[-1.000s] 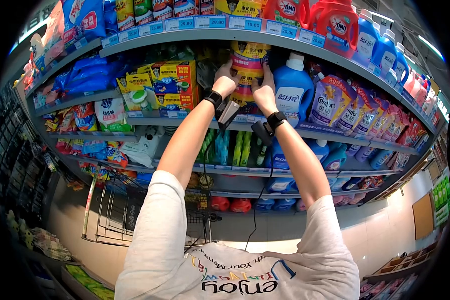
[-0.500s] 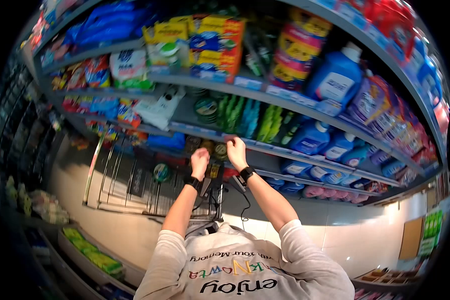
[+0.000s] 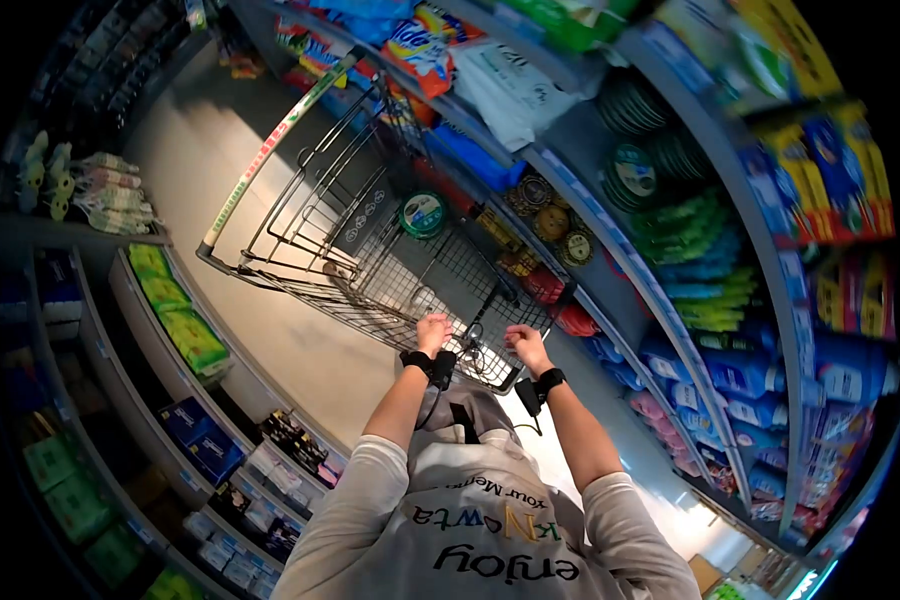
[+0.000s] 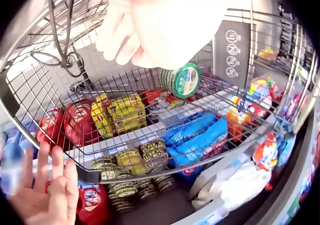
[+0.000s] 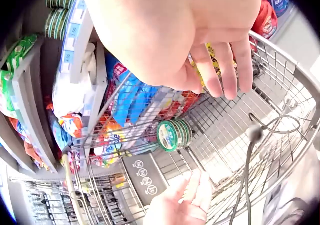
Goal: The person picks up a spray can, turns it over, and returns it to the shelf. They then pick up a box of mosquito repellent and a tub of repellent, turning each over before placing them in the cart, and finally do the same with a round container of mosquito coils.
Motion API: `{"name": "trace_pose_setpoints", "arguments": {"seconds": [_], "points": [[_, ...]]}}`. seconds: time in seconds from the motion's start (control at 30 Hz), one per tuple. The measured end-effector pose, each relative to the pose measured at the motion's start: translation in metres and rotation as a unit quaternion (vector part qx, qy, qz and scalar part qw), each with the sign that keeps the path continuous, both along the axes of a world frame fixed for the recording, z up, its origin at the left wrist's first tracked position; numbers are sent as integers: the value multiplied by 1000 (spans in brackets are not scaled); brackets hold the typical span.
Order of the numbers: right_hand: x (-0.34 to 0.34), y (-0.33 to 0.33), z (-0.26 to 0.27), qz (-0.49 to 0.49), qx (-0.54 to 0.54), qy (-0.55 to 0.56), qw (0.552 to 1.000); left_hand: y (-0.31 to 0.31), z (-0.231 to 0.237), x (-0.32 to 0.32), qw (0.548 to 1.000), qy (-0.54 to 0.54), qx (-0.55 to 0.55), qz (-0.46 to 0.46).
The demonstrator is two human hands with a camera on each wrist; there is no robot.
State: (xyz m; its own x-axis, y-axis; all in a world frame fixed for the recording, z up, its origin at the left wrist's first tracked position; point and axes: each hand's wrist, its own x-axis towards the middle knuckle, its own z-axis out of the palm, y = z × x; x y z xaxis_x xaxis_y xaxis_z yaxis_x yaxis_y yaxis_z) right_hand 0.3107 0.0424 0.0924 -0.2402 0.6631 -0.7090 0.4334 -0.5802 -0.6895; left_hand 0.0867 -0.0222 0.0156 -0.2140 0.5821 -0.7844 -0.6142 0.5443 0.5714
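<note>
Both hands are held over the near end of a metal shopping cart (image 3: 322,272) and hold nothing. My left hand (image 3: 433,333) is loosely bent over the cart's mesh; in the left wrist view it is overexposed at the top. To the right, near the cart's end corner, is my right hand (image 3: 527,345); its fingers hang down slightly bent in the right wrist view. A stack of round green-edged discs (image 4: 181,80) lies in the cart, beyond the hands. A thin dark cable (image 5: 248,157) loops down near the cart's end.
Shelves of detergent bottles (image 3: 740,370) and bags line the right side, with round tins (image 4: 131,162) and red bottles (image 4: 80,122) low beside the cart. Another shelf with green packs (image 3: 175,310) stands at left. The cart's handle (image 3: 270,150) is at its far end.
The hands let go of the yellow-and-pink canisters on the shelf, came down and back, and are now over the cart. The head view has turned left and down toward the cart.
</note>
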Motion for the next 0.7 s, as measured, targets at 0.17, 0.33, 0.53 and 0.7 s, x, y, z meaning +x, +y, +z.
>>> {"name": "trace_pose_setpoints", "arguments": {"seconds": [0.17,0.33,0.53,0.7], "points": [[-39,22,1,-35,-50,-28,998,31,-45,-24,997,-35,-27,57],[-60,55,-35,21,-91,-91,991,78,-115,-62,982,-123,-16,140],[-115,106,-67,63,-72,-100,990,151,-159,-115,963,-109,-50,242],[-144,127,-105,87,-77,-91,989,185,-237,-156,963,-82,41,254]]}}
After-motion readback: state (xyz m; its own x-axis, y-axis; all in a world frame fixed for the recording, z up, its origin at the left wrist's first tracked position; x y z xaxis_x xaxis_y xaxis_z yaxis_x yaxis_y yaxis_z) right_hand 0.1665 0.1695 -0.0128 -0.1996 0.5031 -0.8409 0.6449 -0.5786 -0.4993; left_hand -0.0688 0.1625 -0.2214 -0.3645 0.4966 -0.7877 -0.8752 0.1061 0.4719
